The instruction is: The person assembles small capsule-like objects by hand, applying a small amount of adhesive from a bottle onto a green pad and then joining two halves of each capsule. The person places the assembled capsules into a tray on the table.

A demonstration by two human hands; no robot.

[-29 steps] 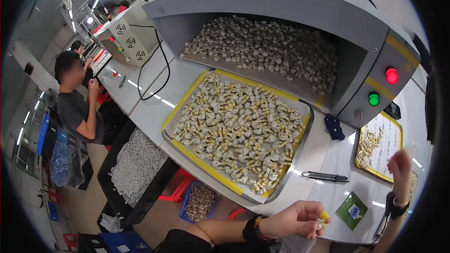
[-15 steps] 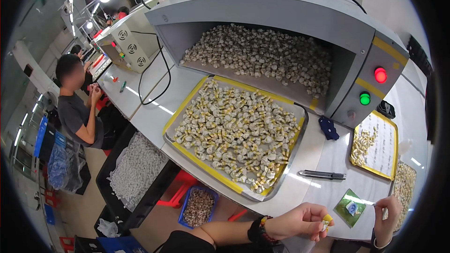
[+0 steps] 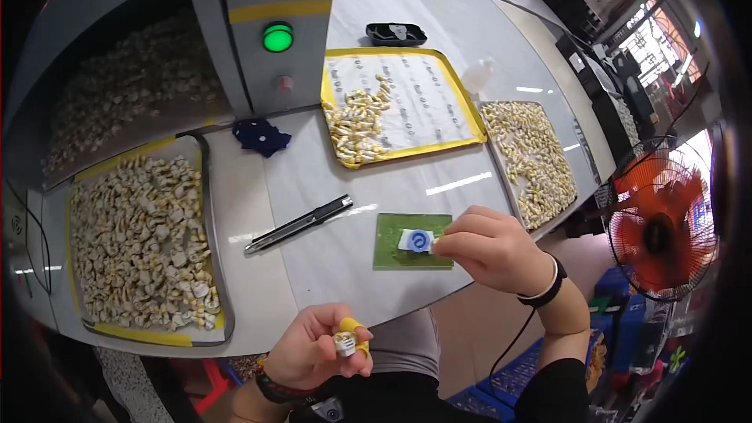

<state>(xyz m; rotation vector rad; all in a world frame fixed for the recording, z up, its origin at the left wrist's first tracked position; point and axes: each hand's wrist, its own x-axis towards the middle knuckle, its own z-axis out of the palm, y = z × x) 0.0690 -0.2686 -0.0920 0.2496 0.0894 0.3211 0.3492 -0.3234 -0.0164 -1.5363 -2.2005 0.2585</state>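
Observation:
My left hand [image 3: 317,348] is closed in a pinch near the table's front edge, holding a small white-and-yellow piece [image 3: 345,343] between thumb and fingers. Farther right, my right hand [image 3: 493,251] has thumb and fingertips pressed together at the right edge of a small white pad with a round blue mark [image 3: 419,241]. That pad rests on a green square plate [image 3: 388,258]. What the right fingertips pinch is too small to make out. A black utility knife [image 3: 300,224] lies left of the plate.
Trays of small yellow-and-white pieces stand at left [image 3: 145,243], at the back [image 3: 427,102] and at right [image 3: 533,160]. The grey machine [image 3: 278,70], lit red and green, rises at back left. A dark blue cloth [image 3: 262,137] lies beside it. An orange fan [image 3: 658,219] stands far right.
The view has swung right. My right hand has moved from beside the green plate to the pad on it. My left hand still pinches its small piece.

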